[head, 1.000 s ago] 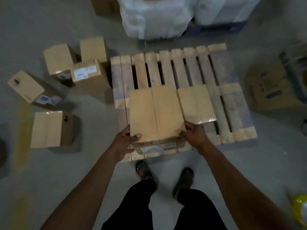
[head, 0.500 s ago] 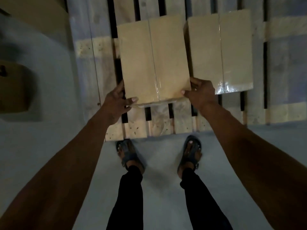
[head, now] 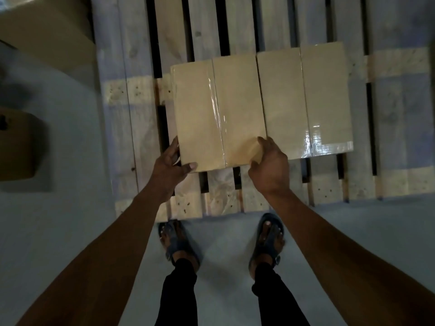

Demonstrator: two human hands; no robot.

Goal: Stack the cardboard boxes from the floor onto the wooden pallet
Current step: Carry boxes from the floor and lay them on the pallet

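Observation:
A taped cardboard box (head: 216, 111) lies on the wooden pallet (head: 131, 95), pressed side by side against a second taped box (head: 306, 100) to its right. My left hand (head: 171, 165) grips the first box's near left corner, thumb on top. Over the near right corner my right hand (head: 268, 168) is curled, its fingers between the two boxes. Both boxes lie flat on the slats near the pallet's front edge.
Two more cardboard boxes stand on the grey floor at left, one (head: 18, 144) beside the pallet and one (head: 47, 31) at the upper left corner. My sandalled feet (head: 268, 236) stand right at the pallet's front edge.
The box came down from chest height onto the pallet and slid right until it met the second box. My head has bent closer over the pallet.

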